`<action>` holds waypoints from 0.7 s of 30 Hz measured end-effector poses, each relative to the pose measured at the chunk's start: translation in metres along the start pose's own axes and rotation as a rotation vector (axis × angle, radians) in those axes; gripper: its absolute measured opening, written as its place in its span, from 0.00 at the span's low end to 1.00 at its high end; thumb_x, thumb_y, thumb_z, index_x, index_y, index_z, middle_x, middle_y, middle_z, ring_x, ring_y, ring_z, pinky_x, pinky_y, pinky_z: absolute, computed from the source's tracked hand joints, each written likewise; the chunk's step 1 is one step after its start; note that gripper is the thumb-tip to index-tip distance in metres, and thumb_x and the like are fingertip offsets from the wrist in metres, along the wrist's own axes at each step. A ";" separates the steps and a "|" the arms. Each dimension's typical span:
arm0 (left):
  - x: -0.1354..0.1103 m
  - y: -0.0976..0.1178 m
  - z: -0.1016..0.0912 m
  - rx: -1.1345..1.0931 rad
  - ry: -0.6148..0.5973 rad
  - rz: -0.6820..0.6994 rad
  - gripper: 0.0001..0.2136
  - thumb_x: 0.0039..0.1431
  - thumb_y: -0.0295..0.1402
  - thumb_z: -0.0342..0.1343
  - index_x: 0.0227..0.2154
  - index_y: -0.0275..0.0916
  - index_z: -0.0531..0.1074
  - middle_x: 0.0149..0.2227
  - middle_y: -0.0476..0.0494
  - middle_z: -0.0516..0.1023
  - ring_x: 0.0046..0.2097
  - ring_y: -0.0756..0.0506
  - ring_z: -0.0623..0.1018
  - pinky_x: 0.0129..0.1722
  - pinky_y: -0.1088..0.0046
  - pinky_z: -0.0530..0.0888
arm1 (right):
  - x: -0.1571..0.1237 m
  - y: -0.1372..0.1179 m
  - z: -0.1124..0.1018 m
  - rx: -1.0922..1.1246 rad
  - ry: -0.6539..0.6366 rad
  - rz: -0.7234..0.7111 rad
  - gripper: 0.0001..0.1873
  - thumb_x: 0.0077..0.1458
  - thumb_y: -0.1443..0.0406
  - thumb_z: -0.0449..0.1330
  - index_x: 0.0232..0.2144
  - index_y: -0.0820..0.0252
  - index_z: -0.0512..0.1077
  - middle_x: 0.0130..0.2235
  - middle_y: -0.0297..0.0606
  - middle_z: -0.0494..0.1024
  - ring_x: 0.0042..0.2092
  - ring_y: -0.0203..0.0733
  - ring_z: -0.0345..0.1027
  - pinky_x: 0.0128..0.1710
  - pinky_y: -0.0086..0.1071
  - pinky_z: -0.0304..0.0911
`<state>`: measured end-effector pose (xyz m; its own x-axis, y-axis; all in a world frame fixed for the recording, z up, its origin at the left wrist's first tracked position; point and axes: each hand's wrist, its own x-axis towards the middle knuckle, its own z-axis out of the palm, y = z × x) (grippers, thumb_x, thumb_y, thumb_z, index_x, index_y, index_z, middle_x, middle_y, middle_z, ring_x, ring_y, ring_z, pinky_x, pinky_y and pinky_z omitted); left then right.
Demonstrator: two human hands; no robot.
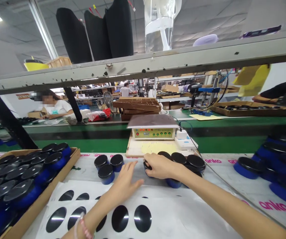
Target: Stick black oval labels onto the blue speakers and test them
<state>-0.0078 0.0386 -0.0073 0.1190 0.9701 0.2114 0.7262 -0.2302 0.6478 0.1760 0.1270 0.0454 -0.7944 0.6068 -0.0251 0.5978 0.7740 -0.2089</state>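
Observation:
My right hand (160,166) lies over a small round puck (147,165) with a glossy black top, its fingers gripping the puck's edge. Beside it stand several blue pucks with black tops (187,161), partly hidden by that hand and wrist. My left hand (125,183) is open and holds nothing, its fingers spread just short of a group of 3 similar pucks (107,171). Under both forearms lies a white sheet (65,196) printed or stuck with black ovals.
A cardboard tray (45,199) of pucks sits at left, and more pucks (274,159) crowd the right. Behind stands a device with red lights (153,132) on a board. A grey shelf rail (143,66) crosses above, and a seated co-worker (54,108) works far left.

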 end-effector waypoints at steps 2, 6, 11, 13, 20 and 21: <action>0.013 0.000 0.012 -0.056 -0.060 -0.005 0.33 0.51 0.39 0.60 0.59 0.35 0.58 0.58 0.30 0.65 0.58 0.33 0.67 0.57 0.51 0.63 | -0.006 0.002 -0.005 -0.007 -0.031 0.006 0.13 0.60 0.61 0.58 0.45 0.62 0.70 0.45 0.40 0.74 0.43 0.41 0.71 0.41 0.41 0.69; 0.035 0.008 0.031 -0.167 -0.107 0.039 0.34 0.52 0.41 0.60 0.60 0.40 0.56 0.59 0.34 0.66 0.55 0.37 0.70 0.54 0.57 0.67 | -0.012 0.019 -0.017 -0.035 0.031 0.140 0.15 0.61 0.61 0.57 0.48 0.61 0.68 0.49 0.41 0.72 0.45 0.43 0.70 0.44 0.43 0.68; 0.045 0.017 0.038 -0.238 -0.117 0.084 0.26 0.51 0.37 0.61 0.54 0.40 0.63 0.54 0.40 0.71 0.53 0.39 0.72 0.54 0.60 0.68 | -0.008 0.040 -0.013 -0.027 0.007 0.263 0.16 0.61 0.61 0.58 0.49 0.61 0.68 0.49 0.41 0.72 0.45 0.44 0.70 0.43 0.43 0.68; 0.042 0.017 0.035 -0.244 -0.154 0.071 0.28 0.48 0.38 0.64 0.53 0.40 0.64 0.52 0.39 0.73 0.50 0.38 0.74 0.52 0.58 0.70 | -0.006 0.045 -0.010 0.005 0.003 0.253 0.16 0.61 0.61 0.58 0.49 0.61 0.68 0.49 0.41 0.72 0.45 0.43 0.70 0.43 0.43 0.68; 0.042 0.033 0.014 -0.259 -0.089 0.069 0.43 0.52 0.44 0.60 0.64 0.34 0.43 0.65 0.26 0.52 0.62 0.35 0.62 0.56 0.56 0.67 | -0.016 0.034 -0.027 0.223 0.235 0.107 0.13 0.60 0.60 0.58 0.44 0.62 0.69 0.42 0.38 0.73 0.40 0.40 0.70 0.39 0.39 0.67; 0.045 0.040 0.011 -0.266 -0.050 0.085 0.41 0.54 0.43 0.58 0.64 0.35 0.43 0.65 0.28 0.52 0.62 0.36 0.62 0.56 0.57 0.66 | -0.020 0.028 -0.030 0.266 0.267 0.076 0.12 0.59 0.61 0.58 0.43 0.62 0.68 0.40 0.36 0.73 0.38 0.39 0.69 0.38 0.37 0.66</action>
<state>0.0342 0.0741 0.0203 0.2099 0.9476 0.2407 0.5098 -0.3161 0.8001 0.2116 0.1423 0.0693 -0.6721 0.7134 0.1982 0.5769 0.6723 -0.4639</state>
